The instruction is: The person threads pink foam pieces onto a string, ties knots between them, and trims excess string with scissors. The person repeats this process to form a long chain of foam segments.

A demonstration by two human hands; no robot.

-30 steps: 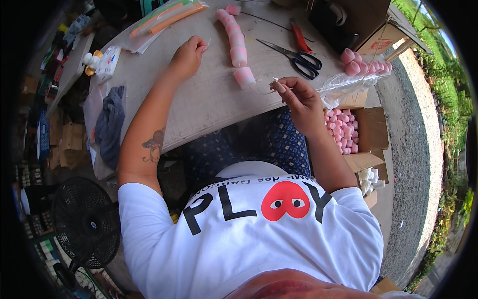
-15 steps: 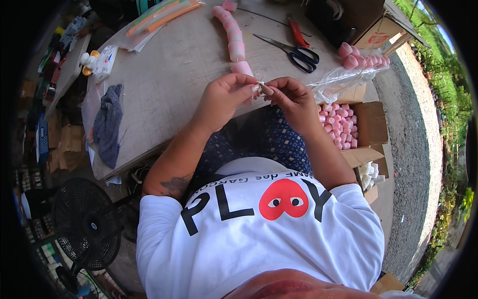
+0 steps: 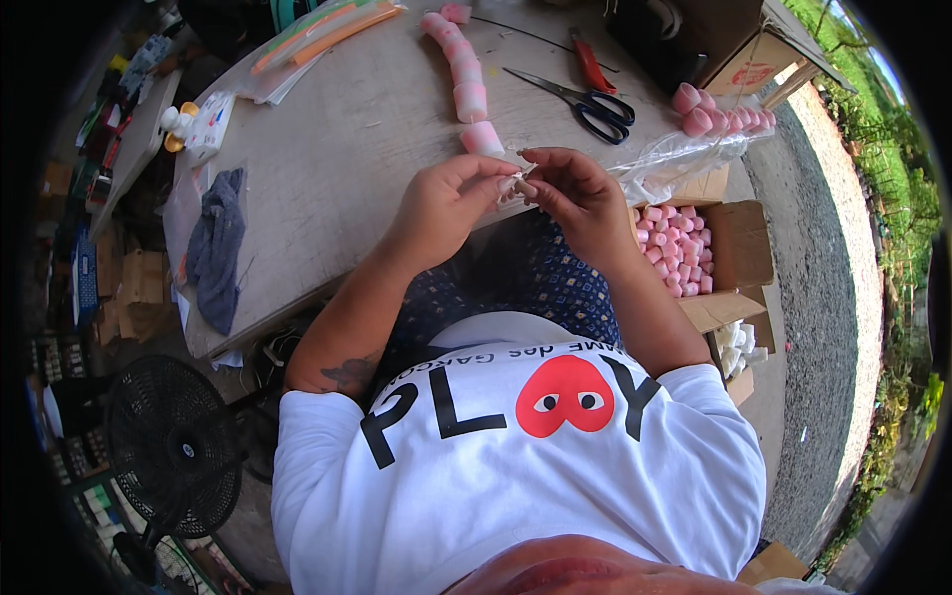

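Close together at the near edge of the table, both my hands are closed in pinches. Between the fingertips of my left hand [image 3: 443,206] and my right hand [image 3: 585,198] is a thin whitish string [image 3: 526,173], bunched as if at a knot. Fingers partly cover it. Just beyond lies a strand of pink, cup-shaped foam pieces [image 3: 469,99], curving away toward the far side. Its nearest piece [image 3: 482,139] sits right by my left fingers. Whether the string joins this strand is too small to tell.
Dark-handled scissors [image 3: 598,116] and a red-handled tool [image 3: 592,65] lie beyond my right hand. To the right are lined-up pink pieces [image 3: 729,122], clear plastic [image 3: 669,169] and an open carton [image 3: 744,245] of pink pieces. A grey cloth [image 3: 215,243] and a fan [image 3: 174,446] are at left.
My right index finger has lifted and straightened a little over the string, and the right thumb has shifted lower. The left hand keeps its pinch. The strand stays in place.
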